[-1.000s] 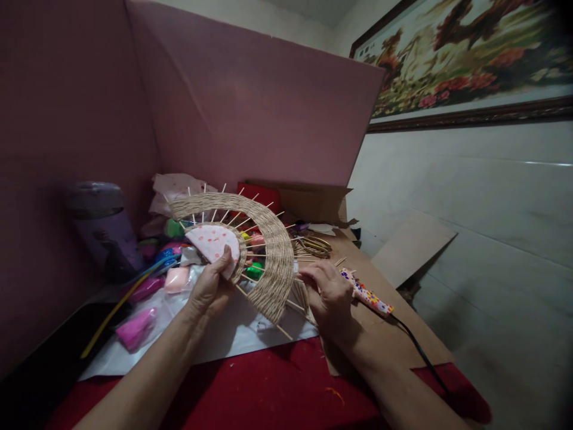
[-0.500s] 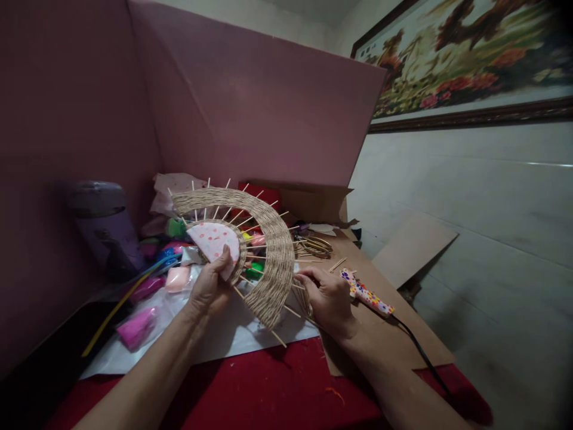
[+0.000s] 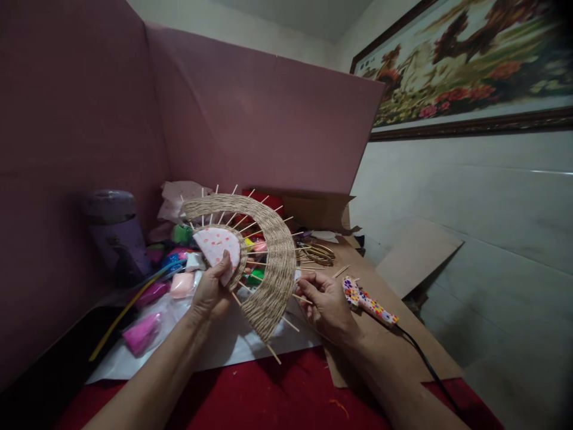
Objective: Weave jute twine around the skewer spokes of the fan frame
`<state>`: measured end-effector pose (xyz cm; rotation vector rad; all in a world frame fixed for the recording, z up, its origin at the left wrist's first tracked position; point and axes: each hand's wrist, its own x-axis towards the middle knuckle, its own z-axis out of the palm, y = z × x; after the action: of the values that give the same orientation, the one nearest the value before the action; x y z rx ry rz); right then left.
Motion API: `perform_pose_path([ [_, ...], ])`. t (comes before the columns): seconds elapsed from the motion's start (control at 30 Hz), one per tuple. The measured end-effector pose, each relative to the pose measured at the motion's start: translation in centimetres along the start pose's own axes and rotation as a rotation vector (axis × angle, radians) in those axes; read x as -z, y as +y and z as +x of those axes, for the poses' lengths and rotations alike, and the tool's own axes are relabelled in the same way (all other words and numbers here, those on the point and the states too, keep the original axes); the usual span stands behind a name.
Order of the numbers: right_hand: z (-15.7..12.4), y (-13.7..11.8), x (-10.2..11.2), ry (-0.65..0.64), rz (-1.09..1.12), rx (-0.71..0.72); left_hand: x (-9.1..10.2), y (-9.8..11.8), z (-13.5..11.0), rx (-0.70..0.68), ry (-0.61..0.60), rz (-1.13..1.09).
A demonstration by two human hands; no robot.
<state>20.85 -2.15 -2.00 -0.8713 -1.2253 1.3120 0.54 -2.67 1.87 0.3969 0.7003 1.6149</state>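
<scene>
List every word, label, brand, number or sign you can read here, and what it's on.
None can be read.
Picture: small dark marks at upper left, too small to tell whether they are writing.
Bottle: dark print, too blurred to make out.
Woven piece: no lettering visible.

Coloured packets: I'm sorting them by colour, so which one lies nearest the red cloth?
The bright pink packet, frontmost of the group; the darker magenta packet and peach packet both lie farther back.

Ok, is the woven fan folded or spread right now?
Spread. The woven fan arcs wide in the left hand, its sticks radiating out past the outer edge.
</scene>
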Motion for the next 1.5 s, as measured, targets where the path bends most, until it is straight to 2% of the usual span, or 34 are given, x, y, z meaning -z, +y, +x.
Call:
perform_pose_path([
  [0.2, -0.1, -0.4, -0.6, -0.047, 0.165, -0.105, 0.0, -0.2, -0.3, 0.031, -0.032, 0.029],
  [0.33, -0.5, -1.0, -0.6, -0.147, 0.350, -0.217, 0.0, -0.4, -0.4, 0.052, -0.075, 0.024],
  [0.43, -0.8, -1.3, -0.6, -0.200, 0.462, -0.235, 0.2, -0.5, -0.3, 0.097, -0.105, 0.027],
  [0.6, -1.1, -1.4, -0.8, -0.193, 0.550, -0.249, 0.3, -0.6, -0.3, 0.157, -0.105, 0.021],
  [0.73, -1.2, -1.3, -1.0, -0.179, 0.535, -0.242, 0.3, -0.7, -0.4, 0.191, -0.088, -0.003],
  [0.9, -1.5, -1.4, -1.0, -0.204, 0.456, -0.205, 0.4, -0.8, -0.5, 0.207, -0.142, 0.014],
  [1.1, -2.4, -1.7, -0.8, -0.225, 0.342, -0.062, 0.7, -1.1, -0.4, 0.116, -0.206, 0.027],
  [1.3, -2.6, -1.8, -0.7, -0.253, 0.313, -0.018, 0.9, -1.5, -0.4, 0.079, -0.327, 0.057],
  [1.4, -2.9, -1.9, -0.7, -0.241, 0.222, 0.040, 0.8, -1.7, -0.6, 0.052, -0.391, 0.087],
  [1.5, -3.5, -2.0, -0.5, -0.277, 0.112, 0.113, 0.6, -2.5, -0.4, 0.010, -0.395, 0.162],
])
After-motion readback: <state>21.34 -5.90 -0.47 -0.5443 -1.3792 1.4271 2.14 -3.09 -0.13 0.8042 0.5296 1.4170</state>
